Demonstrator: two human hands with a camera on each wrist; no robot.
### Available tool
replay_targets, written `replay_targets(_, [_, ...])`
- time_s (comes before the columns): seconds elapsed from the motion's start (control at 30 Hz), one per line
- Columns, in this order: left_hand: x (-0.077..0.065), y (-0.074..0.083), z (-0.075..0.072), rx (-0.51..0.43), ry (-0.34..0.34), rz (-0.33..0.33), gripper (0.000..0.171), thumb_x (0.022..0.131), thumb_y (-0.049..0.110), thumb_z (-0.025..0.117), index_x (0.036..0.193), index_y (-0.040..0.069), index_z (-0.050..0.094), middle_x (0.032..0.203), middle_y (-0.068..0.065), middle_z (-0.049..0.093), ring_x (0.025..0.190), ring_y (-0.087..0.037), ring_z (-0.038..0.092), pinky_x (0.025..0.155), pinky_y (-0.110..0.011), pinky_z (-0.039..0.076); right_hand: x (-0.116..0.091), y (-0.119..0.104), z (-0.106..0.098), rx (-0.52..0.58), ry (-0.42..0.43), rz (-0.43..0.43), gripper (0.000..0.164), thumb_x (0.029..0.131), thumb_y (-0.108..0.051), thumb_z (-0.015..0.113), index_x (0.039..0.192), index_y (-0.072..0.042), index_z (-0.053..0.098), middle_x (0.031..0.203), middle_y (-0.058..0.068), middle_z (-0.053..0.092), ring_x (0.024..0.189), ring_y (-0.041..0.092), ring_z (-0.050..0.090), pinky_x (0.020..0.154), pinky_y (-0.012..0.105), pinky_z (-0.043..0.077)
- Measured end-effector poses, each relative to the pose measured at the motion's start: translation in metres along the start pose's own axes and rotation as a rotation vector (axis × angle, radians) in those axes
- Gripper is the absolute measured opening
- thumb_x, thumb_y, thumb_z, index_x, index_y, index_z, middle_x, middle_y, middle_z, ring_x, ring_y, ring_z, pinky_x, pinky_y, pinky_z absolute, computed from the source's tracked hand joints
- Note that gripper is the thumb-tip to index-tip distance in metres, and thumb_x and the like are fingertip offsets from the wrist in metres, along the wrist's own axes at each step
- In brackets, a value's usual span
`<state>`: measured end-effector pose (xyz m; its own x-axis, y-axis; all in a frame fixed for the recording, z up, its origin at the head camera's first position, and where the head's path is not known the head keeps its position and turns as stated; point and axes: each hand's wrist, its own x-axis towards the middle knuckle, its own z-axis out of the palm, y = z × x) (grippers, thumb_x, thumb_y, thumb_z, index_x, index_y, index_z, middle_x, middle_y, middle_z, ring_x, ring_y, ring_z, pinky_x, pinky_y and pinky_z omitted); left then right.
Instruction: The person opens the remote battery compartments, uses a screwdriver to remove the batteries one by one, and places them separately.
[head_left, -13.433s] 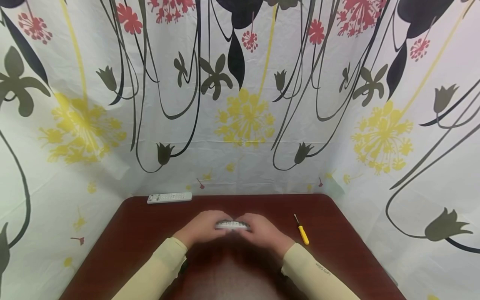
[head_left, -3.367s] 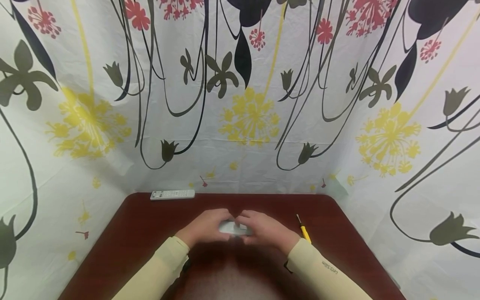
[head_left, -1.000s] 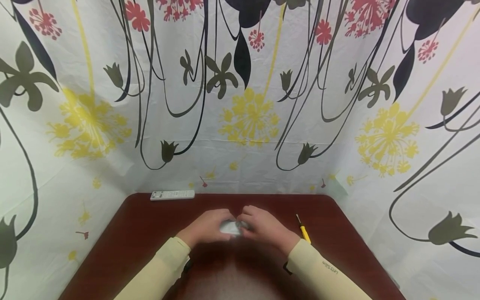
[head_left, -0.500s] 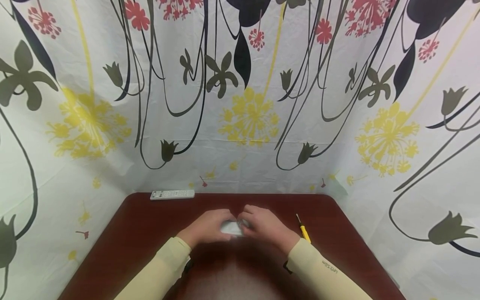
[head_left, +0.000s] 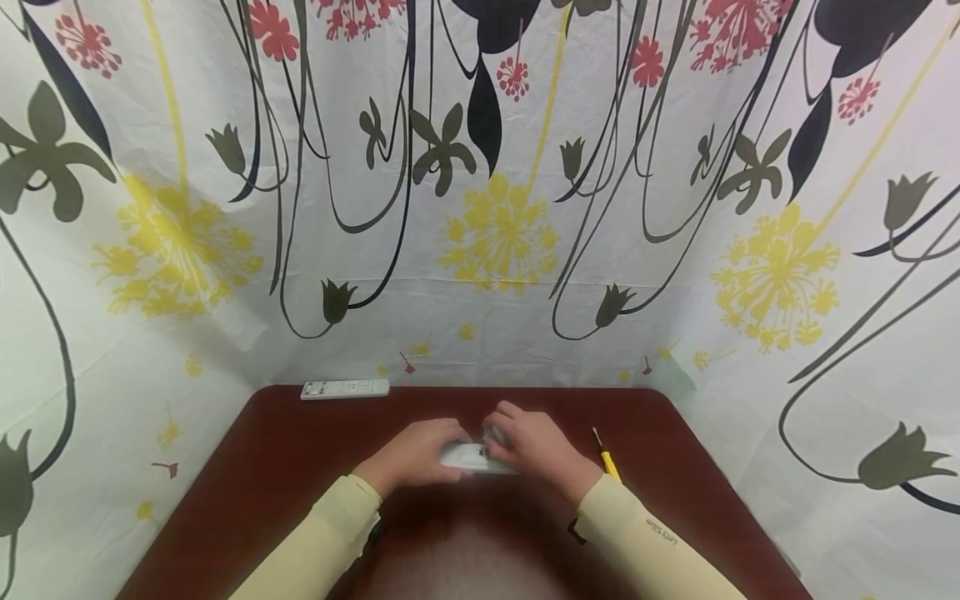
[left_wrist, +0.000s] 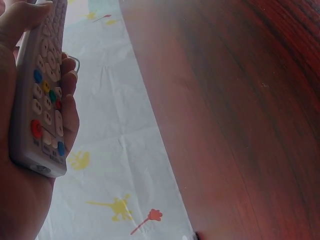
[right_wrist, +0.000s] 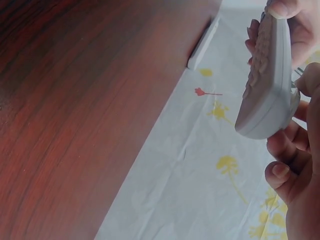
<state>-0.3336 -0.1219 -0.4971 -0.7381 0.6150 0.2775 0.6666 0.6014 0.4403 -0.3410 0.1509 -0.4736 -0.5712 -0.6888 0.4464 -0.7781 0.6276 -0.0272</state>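
Note:
My left hand (head_left: 415, 452) grips a white remote control (head_left: 459, 456) by one end, above the table's middle. Its back is turned to the head camera, and a small dark opening shows there. The left wrist view shows its button side (left_wrist: 47, 92), with the thumb along the edge. At the other end, my right hand (head_left: 536, 446) pinches a small pale piece, apparently the battery cover (head_left: 495, 436), tilted up from the remote's back. In the right wrist view the fingers (right_wrist: 282, 145) sit behind the remote and partly hide this piece.
A second white remote (head_left: 345, 389) lies at the back left edge of the dark red table (head_left: 262, 500). To the right of my right hand lies a screwdriver with a yellow handle (head_left: 609, 463). A flower-patterned curtain (head_left: 480, 333) surrounds the table's back and sides.
Earlier, the buttons faced the head camera; the remote is now turned over. In the last half second my right hand has risen slightly rightward with the pale piece, uncovering a dark opening.

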Motion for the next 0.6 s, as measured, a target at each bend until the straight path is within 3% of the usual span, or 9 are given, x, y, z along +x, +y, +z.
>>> replay_targets(0.17, [0.001,-0.001,0.0,0.018,0.0,0.004,0.039,0.091,0.054,0.088,0.121,0.032,0.074,0.111,0.02,0.068,0.097,-0.006,0.061,0.087,-0.031,0.054,-0.001,0.006,-0.004,0.001,0.025,0.111,0.015,0.101,-0.027,0.079,0.116,-0.026,0.074,0.106,-0.013,0.061,0.067,0.003,0.053,0.063,0.024,0.051])
replay_targets(0.37, [0.001,-0.001,0.0,0.03,0.0,0.005,0.039,0.091,0.052,0.089,0.12,0.03,0.075,0.109,0.019,0.067,0.095,-0.006,0.061,0.085,-0.03,0.053,-0.004,0.021,-0.007,0.027,0.048,0.297,0.013,0.099,-0.025,0.074,0.111,-0.026,0.075,0.106,-0.013,0.063,0.078,0.009,0.06,0.073,0.034,0.055])
replay_targets(0.6, [0.001,-0.001,0.0,0.048,0.004,0.01,0.038,0.091,0.051,0.089,0.12,0.03,0.075,0.109,0.019,0.066,0.095,-0.006,0.06,0.085,-0.029,0.053,-0.012,0.041,-0.005,-0.013,0.055,0.358,0.014,0.098,-0.024,0.073,0.111,-0.024,0.073,0.109,-0.007,0.063,0.077,0.013,0.059,0.072,0.039,0.055])
